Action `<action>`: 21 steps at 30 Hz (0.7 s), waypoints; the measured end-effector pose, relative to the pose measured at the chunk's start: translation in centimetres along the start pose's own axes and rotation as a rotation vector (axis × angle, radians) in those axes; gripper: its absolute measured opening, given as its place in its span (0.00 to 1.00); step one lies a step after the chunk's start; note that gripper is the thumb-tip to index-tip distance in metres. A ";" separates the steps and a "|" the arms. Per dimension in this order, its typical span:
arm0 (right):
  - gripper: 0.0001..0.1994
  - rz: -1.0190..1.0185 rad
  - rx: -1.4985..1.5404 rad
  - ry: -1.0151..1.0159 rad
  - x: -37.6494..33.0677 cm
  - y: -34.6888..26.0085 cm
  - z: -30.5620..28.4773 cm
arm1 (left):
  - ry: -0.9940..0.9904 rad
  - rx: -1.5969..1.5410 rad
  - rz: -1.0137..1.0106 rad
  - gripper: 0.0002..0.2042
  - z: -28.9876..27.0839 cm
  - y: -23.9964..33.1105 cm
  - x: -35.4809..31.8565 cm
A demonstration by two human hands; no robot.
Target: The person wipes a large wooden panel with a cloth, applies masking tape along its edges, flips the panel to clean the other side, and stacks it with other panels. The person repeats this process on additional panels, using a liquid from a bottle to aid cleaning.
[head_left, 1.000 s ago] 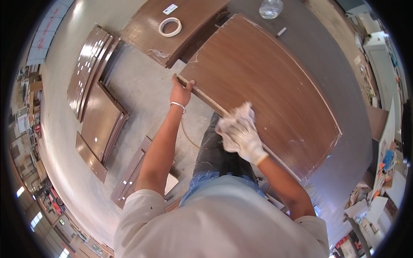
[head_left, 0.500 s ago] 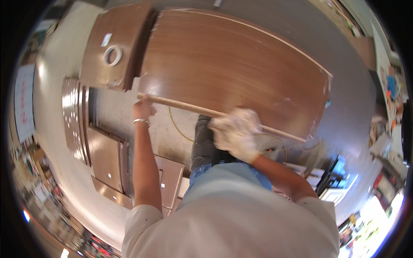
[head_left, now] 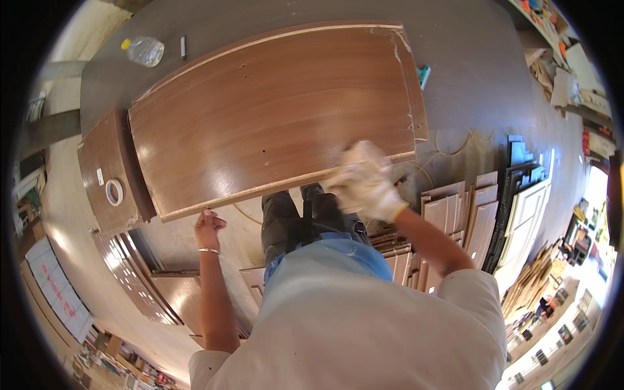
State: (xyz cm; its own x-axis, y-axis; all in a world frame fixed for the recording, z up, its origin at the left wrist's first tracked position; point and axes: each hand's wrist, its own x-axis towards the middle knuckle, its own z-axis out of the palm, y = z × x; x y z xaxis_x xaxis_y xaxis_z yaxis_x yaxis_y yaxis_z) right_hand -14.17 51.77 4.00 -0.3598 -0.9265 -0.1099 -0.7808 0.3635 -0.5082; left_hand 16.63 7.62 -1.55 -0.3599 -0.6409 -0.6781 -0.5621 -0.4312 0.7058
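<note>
A large brown wood-grain panel (head_left: 273, 110) with pale edges lies flat on a grey worktable (head_left: 468, 84), in front of my legs. My right hand (head_left: 377, 195), in a whitish glove and smeared by motion, is closed on a crumpled pale cloth (head_left: 351, 170) over the panel's near right edge. My bare left hand (head_left: 209, 227), with a bracelet at the wrist, is at the near left edge of the panel. Its fingers are loosely bent and apart, with nothing visible in them; a fingertip seems to touch the edge.
A smaller stack of brown panels (head_left: 101, 159) bears a roll of tape (head_left: 114, 192) on the left. Farther back are a clear bottle (head_left: 144, 52) with a yellow cap and a marker (head_left: 183, 47). A teal tool (head_left: 424, 77) sits beyond the panel's right end. Door panels (head_left: 448, 211) stand at right.
My view has turned, so the panel appears farther left and the bottle has come into view. My left hand has come off its grip on the panel's corner. The right hand remains at the near edge.
</note>
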 end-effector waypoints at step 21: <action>0.26 0.763 1.298 0.687 -1.2 1.6 8.7 | 0.150 1.357 0.744 0.45 11.2 5.0 -6.1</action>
State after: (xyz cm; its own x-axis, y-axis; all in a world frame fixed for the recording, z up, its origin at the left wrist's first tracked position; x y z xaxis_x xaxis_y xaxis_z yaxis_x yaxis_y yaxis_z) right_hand -10.51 52.59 -4.15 -0.8550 -0.2425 -0.4585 0.4633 0.0403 -0.8853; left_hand 7.69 16.47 3.80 -0.8250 -0.5329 -0.1879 -0.5556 0.8257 0.0975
